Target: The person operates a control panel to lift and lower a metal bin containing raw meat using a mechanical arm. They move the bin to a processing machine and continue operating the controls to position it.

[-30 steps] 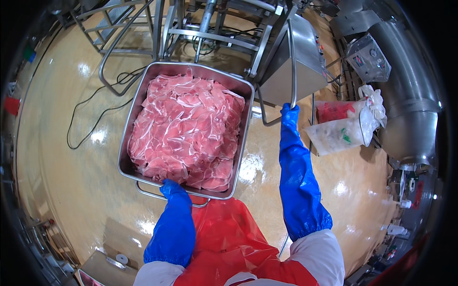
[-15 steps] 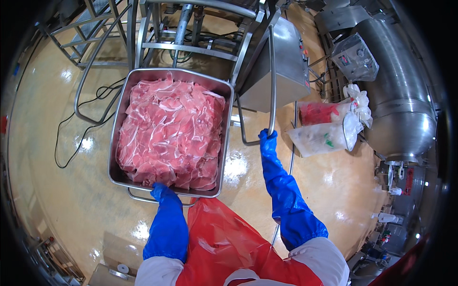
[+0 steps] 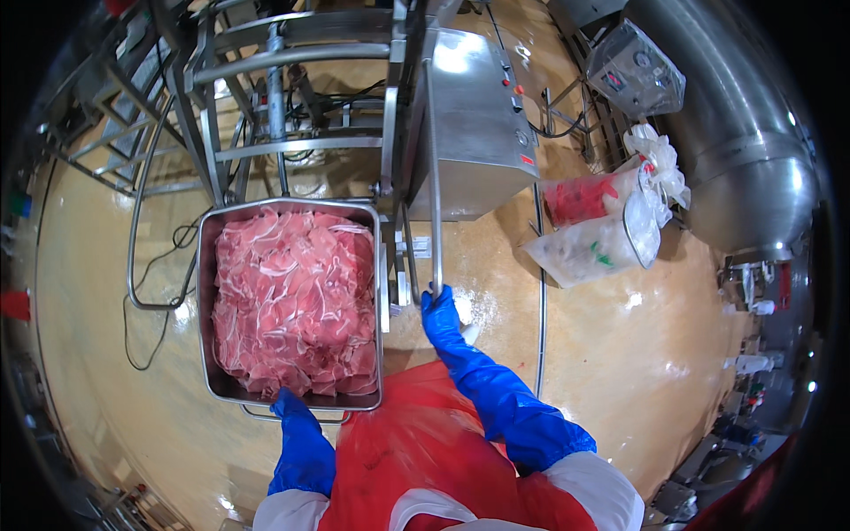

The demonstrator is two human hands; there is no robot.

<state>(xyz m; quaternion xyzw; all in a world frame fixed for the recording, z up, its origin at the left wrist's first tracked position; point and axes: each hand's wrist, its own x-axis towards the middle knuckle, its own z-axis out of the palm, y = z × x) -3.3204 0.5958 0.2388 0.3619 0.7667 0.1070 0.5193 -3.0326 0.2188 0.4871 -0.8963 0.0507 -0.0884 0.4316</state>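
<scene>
A deep steel tub (image 3: 380, 292) heaped with sliced raw pink meat (image 3: 297, 301) stands in front of me, left of centre. My left hand (image 3: 292, 414), in a blue glove, is closed over the tub's near rim, its fingertips close to the meat. A bent wire handle (image 3: 258, 412) hangs below that rim. To the right, my right hand (image 3: 440, 310), gloved in blue too, wraps round the lower end of an upright metal bar (image 3: 436, 195) of the steel frame. Its fingers are partly hidden behind the bar.
Beyond the tub rises the steel frame (image 3: 301, 149). A steel control cabinet (image 3: 474, 133) stands beside it. Farther right, clear bags (image 3: 589, 243) with red and white contents lie near a big steel cylinder (image 3: 744, 133). A black cable (image 3: 131, 341) trails over the wet floor on the left.
The tub, the frame and the bar have come nearer to me and shifted left in view. Both hands keep their hold, and my right hand is now closer to the tub.
</scene>
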